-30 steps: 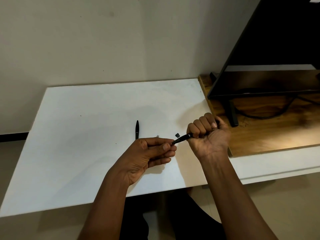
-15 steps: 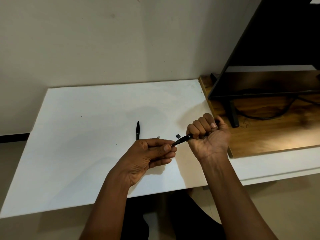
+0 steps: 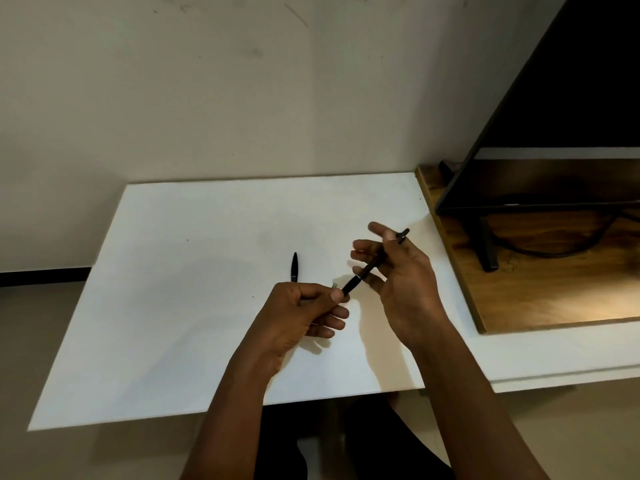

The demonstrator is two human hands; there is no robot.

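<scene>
Just above the white table (image 3: 173, 323), a black pen (image 3: 372, 265) is held in the air between the two hands, slanting from lower left up to upper right. The left hand (image 3: 298, 317) has its fingers curled and pinches the pen's lower end between the thumb (image 3: 323, 295) and the forefinger, while its other fingers are tucked loosely underneath. The right hand (image 3: 401, 282) is spread wide, with its fingers (image 3: 362, 244) nearly straight and fanned apart. The pen's upper half lies across them, and its top end sticks out just past the highest finger. It looks as if the pen only rests against those fingers rather than being gripped, though the blur there makes this hard to be sure of. A thin pale ring shows round the pen near its middle.

On the table behind the left hand lies a short black pen part (image 3: 294, 266), pointing away from the person and well apart from the held pen. A small silver bit (image 3: 334, 285) sits on the table just beside the left thumb tip. To the right, a wooden board (image 3: 540, 296) lies on the table. A dark screen (image 3: 571, 116) stands on the board on a black foot (image 3: 486, 251), with a black cable (image 3: 554, 252) curling under it. A plain pale wall (image 3: 207, 98) rises behind the table.
</scene>
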